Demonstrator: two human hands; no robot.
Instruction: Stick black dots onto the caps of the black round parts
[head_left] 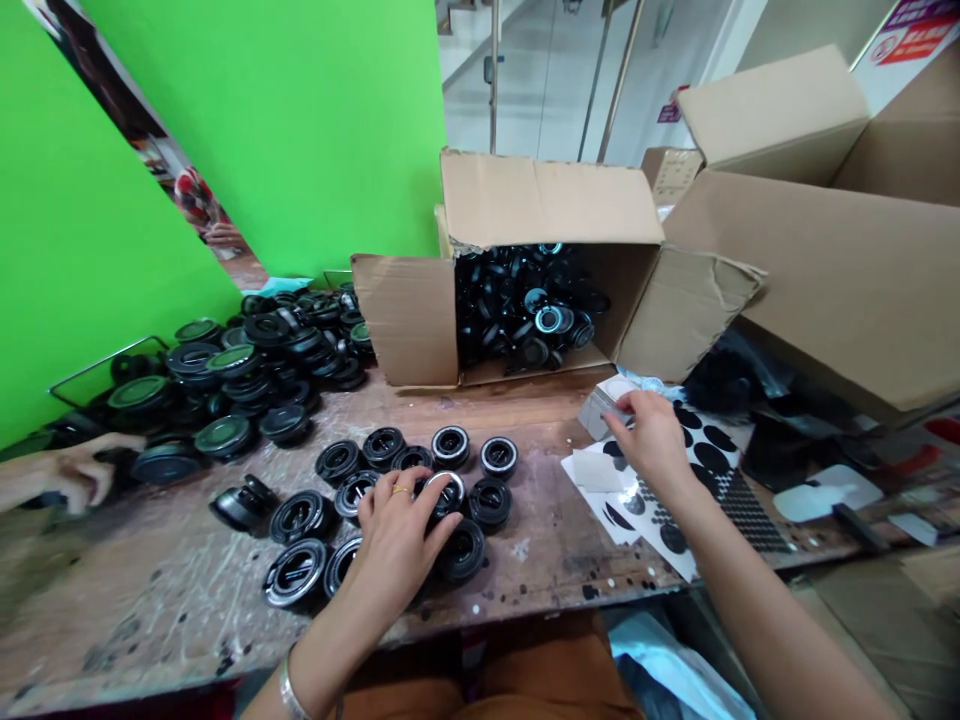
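Note:
My left hand point(401, 530), a ring on one finger, rests over a cluster of round black parts. Its thumb and fingers curve around one round black part with a silver rim point(450, 490). More of these parts surround it, such as one with a white ring point(450, 445) and a plain black one point(460, 550). To the right, my right hand point(654, 445) pinches a pale folded sheet point(597, 408); its fingertips partly cover the edge. Below that hand lie white sticker sheets with black circles point(709, 450).
At left, another person's hand point(71, 475) touches a heap of black headphone-like pieces point(255, 360). Behind my hands a cardboard box point(551, 200) lies on its side, full of black parts. A larger carton point(817, 270) stands right. The worn wooden table point(540, 560) ends near my lap.

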